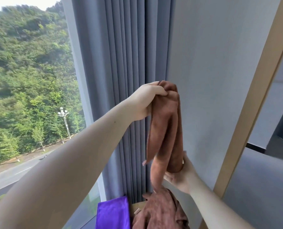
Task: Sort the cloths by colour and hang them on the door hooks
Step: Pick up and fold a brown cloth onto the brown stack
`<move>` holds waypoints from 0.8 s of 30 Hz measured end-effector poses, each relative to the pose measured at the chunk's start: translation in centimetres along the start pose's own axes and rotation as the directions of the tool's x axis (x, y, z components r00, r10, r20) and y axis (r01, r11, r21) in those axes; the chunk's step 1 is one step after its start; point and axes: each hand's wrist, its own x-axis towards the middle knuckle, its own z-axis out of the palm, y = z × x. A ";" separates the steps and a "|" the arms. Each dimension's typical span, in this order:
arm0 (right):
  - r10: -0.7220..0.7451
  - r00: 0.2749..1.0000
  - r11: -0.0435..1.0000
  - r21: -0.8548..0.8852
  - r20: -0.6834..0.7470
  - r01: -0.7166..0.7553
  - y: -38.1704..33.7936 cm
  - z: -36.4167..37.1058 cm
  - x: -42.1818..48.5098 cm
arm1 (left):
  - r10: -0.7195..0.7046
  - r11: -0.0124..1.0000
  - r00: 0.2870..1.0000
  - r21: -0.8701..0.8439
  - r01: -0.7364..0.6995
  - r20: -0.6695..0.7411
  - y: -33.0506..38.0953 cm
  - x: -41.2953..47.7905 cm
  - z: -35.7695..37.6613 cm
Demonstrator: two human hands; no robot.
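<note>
A brown cloth [166, 126] hangs in long folds against the pale wall. My left hand [145, 100] grips its bunched top, raised high. My right hand [182, 176] holds the cloth's lower end from beneath, fingers curled up around it. Below, a heap of more brown cloth [160, 212] lies on a wooden surface, and a purple cloth [112, 212] lies just left of the heap. No door hook is visible; the spot behind the cloth's top is hidden.
Grey pleated curtains [121, 63] hang left of the wall [211, 63], beside a large window [30, 80] showing trees and a road. A light wooden door frame [253, 100] runs diagonally at the right.
</note>
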 end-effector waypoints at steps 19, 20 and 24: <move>-0.405 0.887 0.913 0.047 0.222 0.405 -10.7 7.1 -3.7 | -0.371 0.906 0.920 -0.170 0.388 0.124 -15.6 -3.7 -2.6; -0.388 0.890 0.918 0.021 0.240 0.395 -11.0 7.2 -4.0 | -0.349 0.913 0.921 -0.160 0.376 0.174 -15.9 -3.7 -2.8; -0.333 0.897 0.913 -0.136 0.292 0.384 -11.9 7.0 -4.6 | -0.180 0.916 0.938 -0.297 0.270 0.298 -15.4 -3.1 -2.9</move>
